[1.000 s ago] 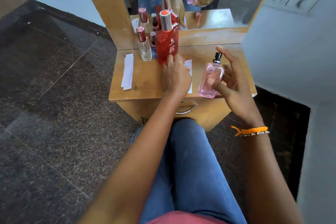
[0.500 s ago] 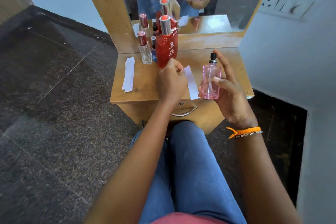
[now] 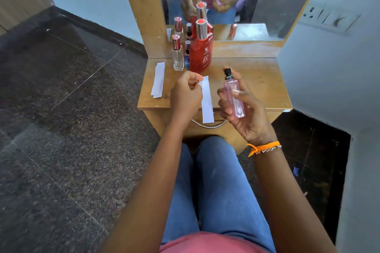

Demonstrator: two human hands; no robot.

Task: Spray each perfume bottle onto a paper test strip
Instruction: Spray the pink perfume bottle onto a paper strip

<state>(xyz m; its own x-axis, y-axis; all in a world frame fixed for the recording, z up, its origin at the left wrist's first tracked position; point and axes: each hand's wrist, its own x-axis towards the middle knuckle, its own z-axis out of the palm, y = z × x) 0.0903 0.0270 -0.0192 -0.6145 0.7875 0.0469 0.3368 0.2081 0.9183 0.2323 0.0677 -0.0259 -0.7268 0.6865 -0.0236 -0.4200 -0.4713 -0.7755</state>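
My right hand [image 3: 246, 113] grips a pink perfume bottle [image 3: 234, 96] with a black spray top, held upright above the front edge of the wooden table [image 3: 261, 80]; my index finger rests near the nozzle. My left hand [image 3: 185, 96] pinches the top end of a white paper test strip [image 3: 207, 100], which hangs down just left of the bottle. At the table's back left stand a large red bottle [image 3: 201, 51], a clear bottle with a pink cap [image 3: 177, 55] and a small dark bottle [image 3: 187, 55].
A small stack of spare paper strips [image 3: 158, 80] lies on the table's left side. A mirror [image 3: 236, 2] rises behind the table. A drawer handle [image 3: 209, 125] sits under the front edge. My knees in blue jeans are below. A grey wall with a switch plate [image 3: 329, 18] is at right.
My left hand has lifted the paper strip off the table and holds it hanging. My right hand has raised the pink bottle toward me, beside the strip.
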